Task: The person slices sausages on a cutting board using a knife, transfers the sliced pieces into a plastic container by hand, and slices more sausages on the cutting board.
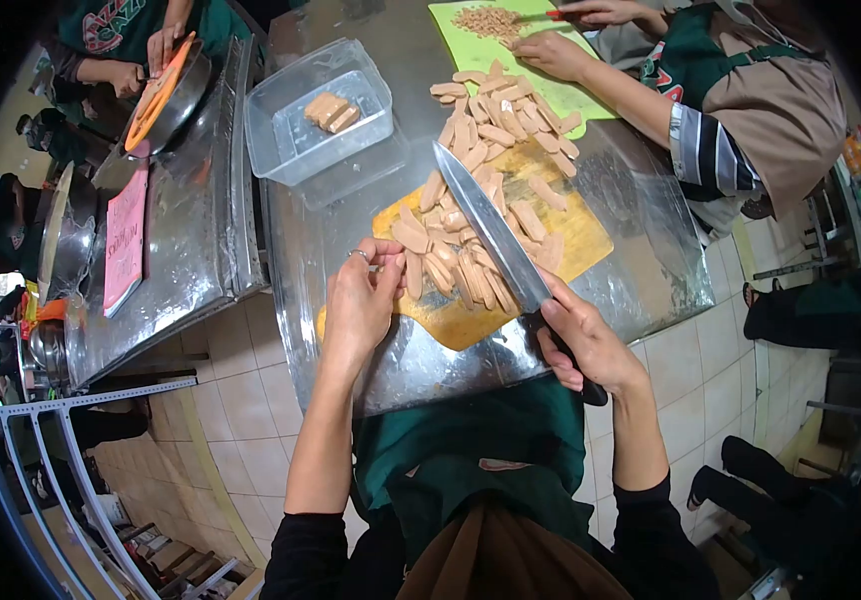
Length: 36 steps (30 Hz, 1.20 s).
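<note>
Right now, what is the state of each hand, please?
Left hand: partly curled at the edge of the sliced pieces; whether it grips one cannot be told.
Right hand: closed, holding the knife.

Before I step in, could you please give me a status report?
Right hand gripping knife. Left hand at the left edge of the slices. Slices heaped on yellow board, more beyond it. Blade angled across the heap.

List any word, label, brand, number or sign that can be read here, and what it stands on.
None can be quoted with certainty.
Pink booklet: dark lettering, too blurred to read.
Upper-left green apron: red-and-white lettering, too distorted to read surely.
Upper-right green apron: red-and-white marks, too small to read.
</note>
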Each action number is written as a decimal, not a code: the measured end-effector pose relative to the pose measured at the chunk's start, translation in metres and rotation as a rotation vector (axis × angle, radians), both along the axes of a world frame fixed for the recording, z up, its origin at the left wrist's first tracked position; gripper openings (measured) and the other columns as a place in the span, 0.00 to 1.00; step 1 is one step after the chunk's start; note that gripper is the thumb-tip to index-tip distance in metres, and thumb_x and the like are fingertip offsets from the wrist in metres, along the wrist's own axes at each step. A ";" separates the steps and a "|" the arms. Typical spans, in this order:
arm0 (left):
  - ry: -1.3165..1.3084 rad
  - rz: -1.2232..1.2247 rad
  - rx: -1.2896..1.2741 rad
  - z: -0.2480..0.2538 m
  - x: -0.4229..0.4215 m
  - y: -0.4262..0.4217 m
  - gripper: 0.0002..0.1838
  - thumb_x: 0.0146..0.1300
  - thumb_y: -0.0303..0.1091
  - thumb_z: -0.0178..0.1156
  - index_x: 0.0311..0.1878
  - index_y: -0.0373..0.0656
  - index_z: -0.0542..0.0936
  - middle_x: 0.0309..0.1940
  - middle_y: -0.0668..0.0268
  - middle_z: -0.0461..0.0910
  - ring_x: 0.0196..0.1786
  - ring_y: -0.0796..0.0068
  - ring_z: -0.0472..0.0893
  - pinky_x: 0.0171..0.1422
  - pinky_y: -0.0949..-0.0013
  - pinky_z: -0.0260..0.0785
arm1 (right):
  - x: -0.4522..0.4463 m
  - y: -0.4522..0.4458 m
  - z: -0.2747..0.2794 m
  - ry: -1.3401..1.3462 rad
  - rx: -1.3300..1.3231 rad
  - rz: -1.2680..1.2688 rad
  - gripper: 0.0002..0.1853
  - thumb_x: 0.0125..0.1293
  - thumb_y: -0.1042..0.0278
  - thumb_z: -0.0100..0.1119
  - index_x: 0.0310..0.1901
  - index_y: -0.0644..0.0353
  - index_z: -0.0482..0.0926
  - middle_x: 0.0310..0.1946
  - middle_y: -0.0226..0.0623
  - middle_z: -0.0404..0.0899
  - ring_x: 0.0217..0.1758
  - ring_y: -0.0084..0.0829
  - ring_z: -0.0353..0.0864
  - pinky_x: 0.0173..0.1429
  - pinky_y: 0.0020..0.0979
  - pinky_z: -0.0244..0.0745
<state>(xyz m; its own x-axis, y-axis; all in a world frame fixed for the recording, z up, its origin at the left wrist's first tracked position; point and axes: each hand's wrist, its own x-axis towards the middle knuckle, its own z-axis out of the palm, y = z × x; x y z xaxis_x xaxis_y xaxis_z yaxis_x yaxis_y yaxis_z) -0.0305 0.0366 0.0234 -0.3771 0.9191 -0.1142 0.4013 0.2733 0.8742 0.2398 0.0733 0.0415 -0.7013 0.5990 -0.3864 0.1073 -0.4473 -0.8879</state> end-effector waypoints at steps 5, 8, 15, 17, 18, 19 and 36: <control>0.013 -0.038 -0.015 0.005 -0.024 0.006 0.10 0.72 0.31 0.59 0.48 0.33 0.80 0.35 0.60 0.86 0.36 0.74 0.86 0.40 0.69 0.78 | 0.000 -0.002 -0.004 0.030 -0.026 -0.037 0.27 0.83 0.62 0.37 0.80 0.50 0.51 0.14 0.24 0.61 0.10 0.15 0.57 0.16 0.20 0.61; 0.013 -0.075 -0.033 0.015 -0.046 0.019 0.10 0.71 0.33 0.60 0.48 0.36 0.82 0.34 0.61 0.86 0.36 0.74 0.86 0.39 0.68 0.77 | -0.003 -0.003 -0.004 0.034 -0.014 -0.057 0.27 0.83 0.64 0.37 0.80 0.51 0.51 0.14 0.24 0.62 0.10 0.16 0.58 0.16 0.20 0.61; 0.628 -0.014 0.210 0.031 -0.136 0.128 0.17 0.69 0.43 0.63 0.51 0.38 0.83 0.46 0.49 0.85 0.51 0.53 0.85 0.53 0.60 0.76 | -0.006 -0.008 -0.001 0.027 -0.009 -0.119 0.28 0.82 0.69 0.37 0.80 0.51 0.49 0.15 0.26 0.63 0.11 0.16 0.58 0.17 0.21 0.61; 0.715 -0.013 0.148 0.013 -0.172 0.174 0.26 0.66 0.50 0.65 0.56 0.37 0.81 0.52 0.48 0.83 0.56 0.53 0.83 0.58 0.60 0.75 | -0.006 -0.008 -0.001 0.014 0.013 -0.130 0.28 0.82 0.69 0.37 0.80 0.52 0.49 0.15 0.26 0.63 0.11 0.16 0.58 0.17 0.21 0.61; 0.757 -0.013 0.114 0.004 -0.185 0.192 0.30 0.65 0.53 0.67 0.58 0.36 0.80 0.55 0.47 0.82 0.58 0.52 0.82 0.60 0.59 0.74 | -0.006 -0.009 -0.002 -0.004 0.020 -0.136 0.28 0.82 0.69 0.37 0.80 0.53 0.49 0.15 0.26 0.63 0.11 0.16 0.58 0.17 0.20 0.61; 0.679 -0.029 0.044 0.000 -0.192 0.205 0.34 0.63 0.56 0.67 0.61 0.35 0.79 0.56 0.47 0.81 0.59 0.52 0.82 0.61 0.59 0.73 | -0.005 -0.009 -0.002 -0.007 0.027 -0.134 0.28 0.82 0.69 0.37 0.80 0.53 0.49 0.15 0.26 0.63 0.12 0.16 0.58 0.17 0.20 0.62; 0.294 -0.198 -0.026 -0.030 -0.198 0.221 0.20 0.65 0.46 0.70 0.46 0.37 0.82 0.40 0.58 0.85 0.41 0.68 0.83 0.46 0.66 0.74 | -0.013 -0.013 -0.003 -0.027 0.048 -0.177 0.28 0.82 0.68 0.38 0.80 0.53 0.50 0.15 0.27 0.64 0.13 0.17 0.59 0.17 0.21 0.61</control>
<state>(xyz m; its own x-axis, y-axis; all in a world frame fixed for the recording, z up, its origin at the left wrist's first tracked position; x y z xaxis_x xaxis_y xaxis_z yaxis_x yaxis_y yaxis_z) -0.2280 0.2572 -0.0063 -0.2123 0.9758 -0.0516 0.6823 0.1859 0.7071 0.2268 0.0602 0.0386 -0.5731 0.7303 -0.3718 0.0547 -0.4186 -0.9065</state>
